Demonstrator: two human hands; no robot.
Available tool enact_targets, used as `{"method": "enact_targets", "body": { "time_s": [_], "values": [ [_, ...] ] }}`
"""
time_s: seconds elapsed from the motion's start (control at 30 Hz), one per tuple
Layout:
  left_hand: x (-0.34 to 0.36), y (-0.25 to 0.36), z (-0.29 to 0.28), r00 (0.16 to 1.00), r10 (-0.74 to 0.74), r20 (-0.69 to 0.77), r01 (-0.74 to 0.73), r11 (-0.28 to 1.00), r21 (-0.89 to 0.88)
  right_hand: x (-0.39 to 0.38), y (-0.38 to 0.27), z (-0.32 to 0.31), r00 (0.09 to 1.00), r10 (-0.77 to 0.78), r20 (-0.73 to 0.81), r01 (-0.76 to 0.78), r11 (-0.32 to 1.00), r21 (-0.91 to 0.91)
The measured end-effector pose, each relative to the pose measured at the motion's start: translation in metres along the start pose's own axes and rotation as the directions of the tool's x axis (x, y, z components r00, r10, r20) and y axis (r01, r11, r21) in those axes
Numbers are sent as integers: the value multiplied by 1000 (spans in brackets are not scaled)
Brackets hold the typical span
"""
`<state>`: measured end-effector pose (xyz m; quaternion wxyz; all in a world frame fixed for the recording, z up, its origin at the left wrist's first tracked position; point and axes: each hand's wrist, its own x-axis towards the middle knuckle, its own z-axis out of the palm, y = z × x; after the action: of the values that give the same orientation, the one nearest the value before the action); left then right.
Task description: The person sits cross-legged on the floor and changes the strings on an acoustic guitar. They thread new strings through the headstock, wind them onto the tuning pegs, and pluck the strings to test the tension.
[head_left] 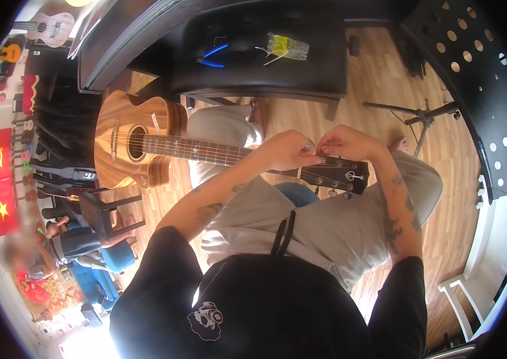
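Note:
An acoustic guitar (117,142) with a wood-grain body lies across my lap, its body at the left and its dark headstock (343,174) at the right. My left hand (294,149) is closed in a pinch over the neck close to the headstock. Beside it, my right hand (349,143) also has its fingers pinched, at the far edge of the headstock by the tuning pegs. The fingertips of both hands nearly meet. Whatever lies between them is too small to make out. Several strings run along the neck (205,152).
A black padded bench (253,78) stands ahead, bearing blue-handled pliers (214,55) and a clear packet with a yellow label (288,46). A black perforated music stand (474,78) is at the right, near tripod legs (424,113). A dark chair (101,212) and a seated person (44,251) are at the left.

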<state>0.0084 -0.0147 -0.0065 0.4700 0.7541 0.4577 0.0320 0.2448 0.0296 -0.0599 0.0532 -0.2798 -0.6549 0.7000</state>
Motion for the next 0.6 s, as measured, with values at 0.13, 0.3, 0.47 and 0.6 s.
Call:
{"method": "enact_targets", "body": {
  "time_s": [0.13, 0.3, 0.47, 0.6],
  "values": [
    [-1, -1, -1, 1000, 10, -3, -10, 998, 69, 7, 10, -11, 985, -56, 165, 48, 998, 50],
    [-14, 9, 10, 987, 61, -151, -6, 941, 339, 7, 11, -3, 995, 98, -22, -96, 993, 75],
    [-20, 13, 17, 968, 126, -219, -9, 882, 471, 6, 4, 6, 976, 100, -193, -134, 976, -172],
    [-26, 18, 21, 961, 74, -265, 70, 867, 494, 3, -7, 9, 981, 83, -175, -106, 986, -127]
  ]
}}
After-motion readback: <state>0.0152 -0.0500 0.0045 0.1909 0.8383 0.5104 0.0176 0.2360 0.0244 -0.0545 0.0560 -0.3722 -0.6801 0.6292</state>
